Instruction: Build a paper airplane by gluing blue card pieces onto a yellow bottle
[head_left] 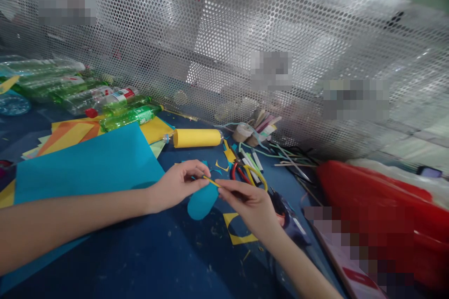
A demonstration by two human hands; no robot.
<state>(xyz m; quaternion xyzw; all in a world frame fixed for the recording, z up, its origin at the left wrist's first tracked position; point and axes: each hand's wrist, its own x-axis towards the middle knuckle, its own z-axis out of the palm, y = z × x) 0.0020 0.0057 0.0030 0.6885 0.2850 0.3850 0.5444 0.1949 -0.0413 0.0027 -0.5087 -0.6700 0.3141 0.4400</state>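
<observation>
Between my hands a thin yellow paper piece (212,181) shows nearly edge-on. My left hand (178,182) pinches its left end, and the fingertips of my right hand (250,201) pinch its right end. Just below the fingers is a rounded blue paper cutout (201,203); whether it touches them I cannot tell. A yellow paper offcut (231,236) with a round hole lies on the table beneath my right hand. Beyond the hands, a plastic bottle wrapped in yellow paper (198,138) lies on its side.
Large blue paper (87,163) covers the left side, with empty plastic bottles (131,117) behind it. Scissors with red and yellow handles (257,175), markers (257,161) and a glue gun (294,224) lie to the right. A perforated metal screen (228,23) borders the back; red plastic (379,201) sits far right.
</observation>
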